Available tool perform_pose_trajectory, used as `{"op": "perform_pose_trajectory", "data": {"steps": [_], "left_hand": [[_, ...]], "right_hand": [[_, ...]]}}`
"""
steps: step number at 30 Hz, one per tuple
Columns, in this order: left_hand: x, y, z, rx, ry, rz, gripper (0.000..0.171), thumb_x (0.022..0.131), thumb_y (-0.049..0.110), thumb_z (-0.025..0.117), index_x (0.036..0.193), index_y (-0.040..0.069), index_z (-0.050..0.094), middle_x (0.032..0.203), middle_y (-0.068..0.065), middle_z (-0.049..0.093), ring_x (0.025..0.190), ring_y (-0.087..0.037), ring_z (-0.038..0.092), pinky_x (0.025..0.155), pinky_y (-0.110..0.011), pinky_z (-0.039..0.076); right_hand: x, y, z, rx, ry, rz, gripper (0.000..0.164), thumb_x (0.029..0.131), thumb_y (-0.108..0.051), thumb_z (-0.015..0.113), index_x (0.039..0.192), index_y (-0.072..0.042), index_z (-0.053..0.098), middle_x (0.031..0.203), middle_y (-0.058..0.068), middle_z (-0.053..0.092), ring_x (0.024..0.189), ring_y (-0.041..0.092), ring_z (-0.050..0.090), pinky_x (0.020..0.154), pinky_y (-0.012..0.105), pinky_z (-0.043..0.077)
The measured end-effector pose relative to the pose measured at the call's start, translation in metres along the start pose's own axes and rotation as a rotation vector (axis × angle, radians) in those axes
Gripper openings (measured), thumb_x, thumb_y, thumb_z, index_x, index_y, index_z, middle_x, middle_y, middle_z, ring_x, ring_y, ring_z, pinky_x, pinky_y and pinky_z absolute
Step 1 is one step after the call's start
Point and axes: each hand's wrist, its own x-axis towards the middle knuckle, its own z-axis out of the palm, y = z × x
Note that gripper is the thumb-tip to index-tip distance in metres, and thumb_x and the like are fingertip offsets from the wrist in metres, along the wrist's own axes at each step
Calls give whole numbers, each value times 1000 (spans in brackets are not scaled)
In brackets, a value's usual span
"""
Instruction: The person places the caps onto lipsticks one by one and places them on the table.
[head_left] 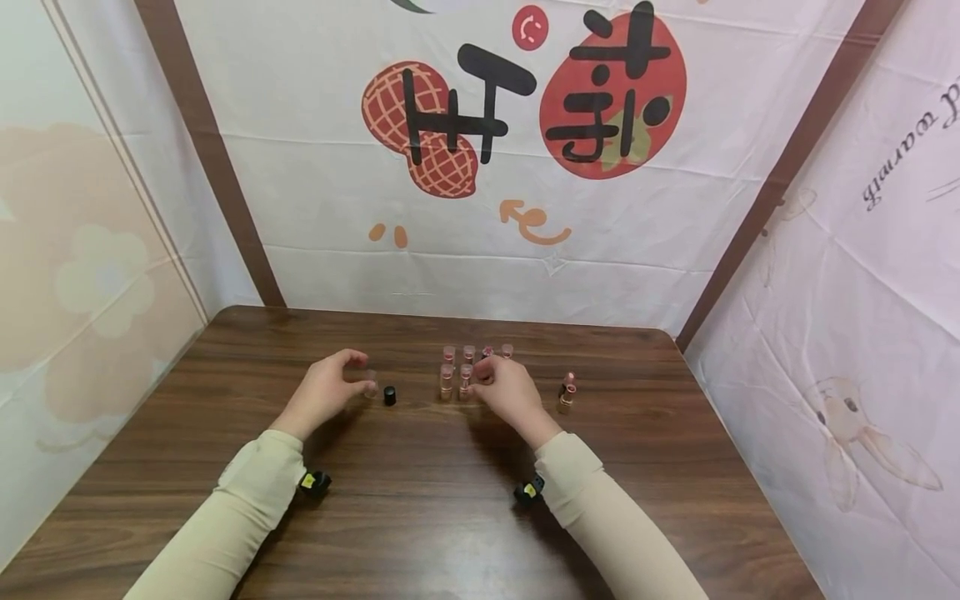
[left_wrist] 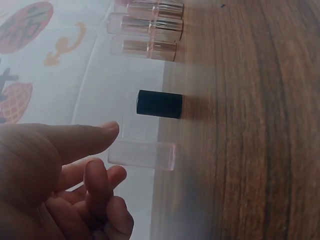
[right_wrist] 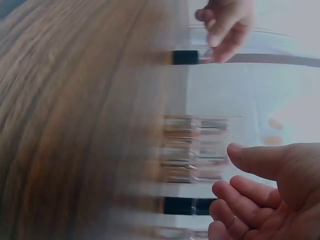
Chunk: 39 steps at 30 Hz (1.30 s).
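Note:
My left hand [head_left: 322, 392] is around the upper end of a clear cap [left_wrist: 142, 155] standing on the table, thumb and fingers apart with a gap between. A small black cap [head_left: 389, 396] stands just right of it. My right hand [head_left: 510, 392] hovers at the right side of a group of lipsticks; its thumb and fingers [right_wrist: 240, 200] are spread, nothing seen between them. Two lipsticks with clear caps stand in the front row, including one lipstick [head_left: 447, 383]; several more, such as one at the back left [head_left: 448, 357], form the back row, partly hidden by my hand.
Two uncapped lipsticks [head_left: 567, 398] stand close together to the right of my right hand. Everything stands on a brown wood-grain table [head_left: 420, 500]. White printed cloth [head_left: 315, 183] hangs behind the table and along both sides.

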Motion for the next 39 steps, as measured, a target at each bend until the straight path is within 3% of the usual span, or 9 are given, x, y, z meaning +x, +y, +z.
{"op": "perform_pose_trajectory", "data": {"steps": [9,12,15,17,19,22,25,33,39], "left_hand": [[1,-3,8,-5,-30,24,54,94,21,76,140,1,55,139,-22,60,131,-43,54,103,-60,45],[1,-6,9,-7,-22,27,47,95,19,75,134,2,58,134,-21,63,127,-42,57,99,-58,48],[1,-8,10,-17,-11,29,45,95,17,75,134,2,58,131,-20,64,124,-41,59,98,-56,49],[1,-10,10,-22,-8,31,46,96,15,74,136,1,57,131,-20,65,123,-40,60,99,-56,49],[1,-10,11,-29,-12,30,47,96,15,73,137,1,56,131,-20,65,123,-40,61,100,-57,48],[1,-10,12,-27,-25,37,47,97,14,71,139,1,55,131,-21,64,123,-40,61,101,-58,47],[2,-10,13,-19,-26,37,46,97,13,71,139,1,56,131,-21,64,122,-40,61,100,-57,48],[4,-8,15,-16,-36,40,38,99,12,69,134,1,59,124,-16,68,118,-37,64,94,-53,51],[2,-7,15,-25,-27,36,30,99,17,70,126,5,64,120,-13,70,116,-35,65,94,-53,51]], "right_hand": [[-25,14,-36,53,36,-16,34,91,-27,80,121,-15,71,112,3,73,93,13,67,79,39,56],[-33,17,-43,69,66,-14,32,90,-26,81,119,-16,72,114,2,73,92,13,69,93,47,52],[-37,18,-48,74,88,-22,31,90,-26,81,118,-17,72,114,-1,73,91,12,69,114,62,32],[-39,18,-49,78,90,-31,31,90,-26,81,119,-17,72,114,-2,73,91,12,68,117,67,22],[-41,18,-51,92,86,-34,32,91,-26,81,120,-17,72,114,-2,72,92,13,67,114,63,32],[-44,17,-54,125,80,-32,33,91,-25,81,121,-15,72,116,3,72,93,14,65,93,48,52],[-46,14,-58,148,76,-33,33,91,-25,81,121,-15,72,115,6,72,92,16,64,74,37,55],[-48,17,-73,156,72,-30,31,90,-24,81,119,-16,72,106,1,71,89,18,64,71,35,54],[-46,29,-91,166,47,-32,32,91,-24,80,121,-15,71,112,4,72,93,18,63,74,35,53]]}}
